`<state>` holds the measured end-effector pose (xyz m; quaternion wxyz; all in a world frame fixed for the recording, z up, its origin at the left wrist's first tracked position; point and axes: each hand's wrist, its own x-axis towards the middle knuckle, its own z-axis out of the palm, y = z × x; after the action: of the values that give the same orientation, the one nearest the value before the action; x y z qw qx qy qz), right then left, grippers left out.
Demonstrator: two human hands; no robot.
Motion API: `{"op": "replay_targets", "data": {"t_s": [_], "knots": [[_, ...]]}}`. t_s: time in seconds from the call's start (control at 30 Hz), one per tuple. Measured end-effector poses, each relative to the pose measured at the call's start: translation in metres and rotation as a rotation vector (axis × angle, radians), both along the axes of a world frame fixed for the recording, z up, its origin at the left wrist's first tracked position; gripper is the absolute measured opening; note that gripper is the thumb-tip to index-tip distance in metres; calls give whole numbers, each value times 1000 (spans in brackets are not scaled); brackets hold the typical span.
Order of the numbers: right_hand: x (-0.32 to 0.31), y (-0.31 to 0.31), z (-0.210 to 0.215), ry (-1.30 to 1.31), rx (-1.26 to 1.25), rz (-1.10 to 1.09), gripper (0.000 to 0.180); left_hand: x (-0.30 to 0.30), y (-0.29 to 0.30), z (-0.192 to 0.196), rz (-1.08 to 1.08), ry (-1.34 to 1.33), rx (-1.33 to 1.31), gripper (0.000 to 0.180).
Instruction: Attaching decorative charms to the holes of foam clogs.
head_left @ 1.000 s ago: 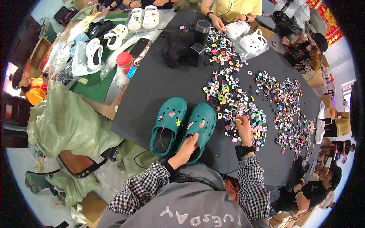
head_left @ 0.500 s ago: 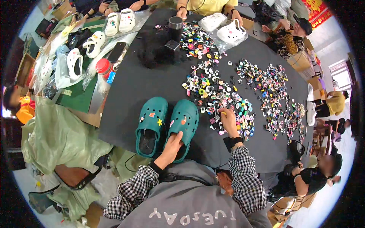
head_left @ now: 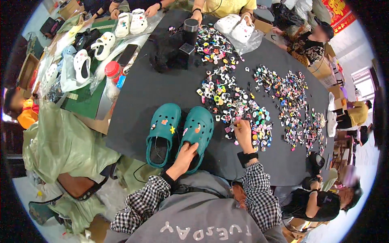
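Two green clogs lie side by side on the black table, toes pointing away from me. My left hand (head_left: 184,158) grips the right clog (head_left: 199,123) at its opening, with fingers inside and the thumb over the edge. That clog bears a pink charm and an orange crescent-shaped charm; on the left clog (head_left: 165,120) sit an orange charm (head_left: 164,122) and a yellow one (head_left: 172,130). My right hand (head_left: 244,133) is closed in a pinch at the near left edge of a pile of small colourful shoe charms (head_left: 259,117). What its fingertips hold is too small to make out.
More charms (head_left: 283,91) spread to the right. A dark tumbler (head_left: 190,30) and a small black box (head_left: 187,49) stand further back. White clogs (head_left: 242,32) lie before a person in yellow. At left are a red-lidded jar (head_left: 113,69), a phone (head_left: 128,54) and more white clogs.
My right hand has shifted slightly down among the charms, its fingers still pinched. My left hand keeps its hold on the clog. Across the table, the person in yellow has moved a hand onto the white clogs.
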<state>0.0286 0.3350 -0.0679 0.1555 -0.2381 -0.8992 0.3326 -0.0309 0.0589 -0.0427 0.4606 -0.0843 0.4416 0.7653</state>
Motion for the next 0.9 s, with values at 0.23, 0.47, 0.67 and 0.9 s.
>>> {"op": "replay_targets", "data": {"t_s": [0.23,0.47,0.67,0.9], "knots": [[2,-3,7,7,-105,-37,20,0,-1,-4,-15,24,-3,57],[7,1,6,-6,-232,-72,19,0,0,2,14,-22,-5,48],[16,5,-2,22,-353,-185,13,-5,3,12,19,-45,-23,49],[9,22,1,48,-209,-205,14,-3,0,5,22,-2,26,49]]}}
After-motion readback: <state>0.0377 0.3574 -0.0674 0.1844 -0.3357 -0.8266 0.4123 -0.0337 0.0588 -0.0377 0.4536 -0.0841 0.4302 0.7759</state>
